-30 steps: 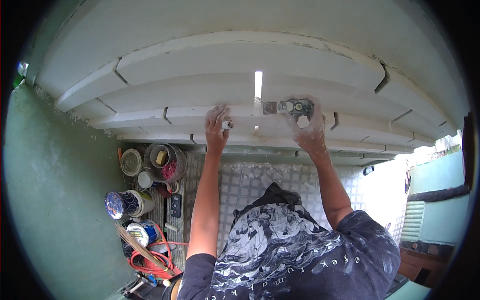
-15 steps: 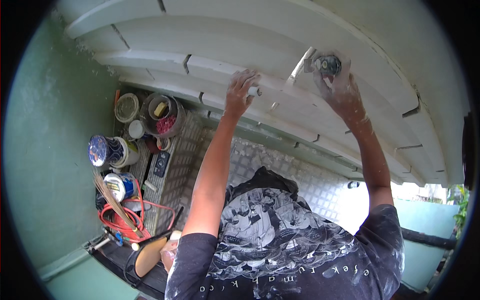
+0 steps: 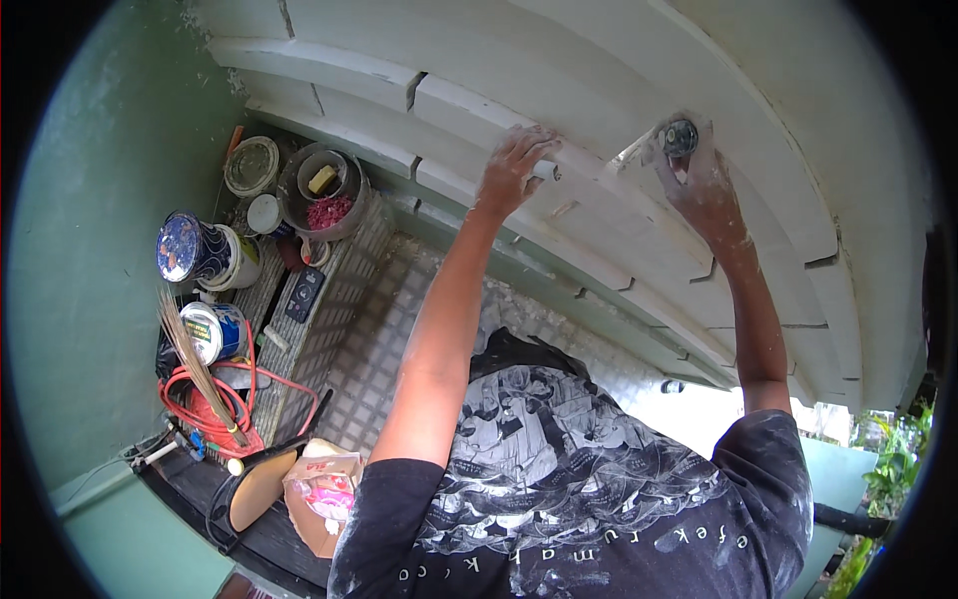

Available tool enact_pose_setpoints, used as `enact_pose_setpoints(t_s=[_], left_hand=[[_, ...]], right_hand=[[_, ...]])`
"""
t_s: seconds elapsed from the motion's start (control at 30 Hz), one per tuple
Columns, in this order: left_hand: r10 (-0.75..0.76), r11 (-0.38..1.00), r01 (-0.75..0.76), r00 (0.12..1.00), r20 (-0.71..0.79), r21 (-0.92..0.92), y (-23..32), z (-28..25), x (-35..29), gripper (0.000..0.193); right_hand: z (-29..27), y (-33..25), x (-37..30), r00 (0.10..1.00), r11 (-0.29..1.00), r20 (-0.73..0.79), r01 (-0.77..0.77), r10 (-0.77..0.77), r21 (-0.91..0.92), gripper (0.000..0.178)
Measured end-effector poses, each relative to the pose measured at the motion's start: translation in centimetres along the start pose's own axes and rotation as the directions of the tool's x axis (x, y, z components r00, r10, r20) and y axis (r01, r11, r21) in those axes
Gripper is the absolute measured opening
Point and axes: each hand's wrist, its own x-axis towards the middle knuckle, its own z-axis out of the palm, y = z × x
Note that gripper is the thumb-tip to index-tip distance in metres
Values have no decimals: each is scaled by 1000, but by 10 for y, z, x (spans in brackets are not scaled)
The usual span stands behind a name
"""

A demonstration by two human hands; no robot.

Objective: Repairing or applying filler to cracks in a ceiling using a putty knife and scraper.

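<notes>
Overhead, both my hands are raised to a white slatted surface [image 3: 599, 215]. My left hand [image 3: 511, 172] has its fingers on the edge of a slat. A short white cylinder [image 3: 545, 171] sticks out from under its thumb; most of it is hidden by the palm. My right hand [image 3: 704, 190], coated in white dust, is closed around a tool with a dark round end [image 3: 679, 139], seen nearly end-on. The tool is against the slats, beside a pale strip or gap [image 3: 631, 153]. Its working side is hidden.
Buckets [image 3: 180, 248], a tub with pink material [image 3: 327, 212] and a red hose [image 3: 205, 414] sit on a bench at left. A stick broom [image 3: 195, 364] leans there. Below are a cardboard box [image 3: 314, 529] and patterned floor tiles [image 3: 374, 344]. Plants [image 3: 895, 469] show at right.
The view has tilted and shifted, so the bench and box show more. My right hand's tool has turned and moved slightly along the slats. My left hand keeps the white cylinder.
</notes>
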Motion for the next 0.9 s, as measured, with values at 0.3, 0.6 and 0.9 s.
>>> enact_pose_setpoints(t_s=[0.3,0.6,0.9], left_hand=[[15,1000,-15,1000,26,8,0,-1,-1,72],[23,1000,-22,999,27,-14,4,0,3,75],[32,999,-32,999,20,0,6,2,0,74]], right_hand=[[-2,-31,-11,994,987,32,-106,103,124,35],[10,-19,-22,809,886,-404,-285,426,365,40],[7,-19,-27,760,858,-478,-202,441,472,43]])
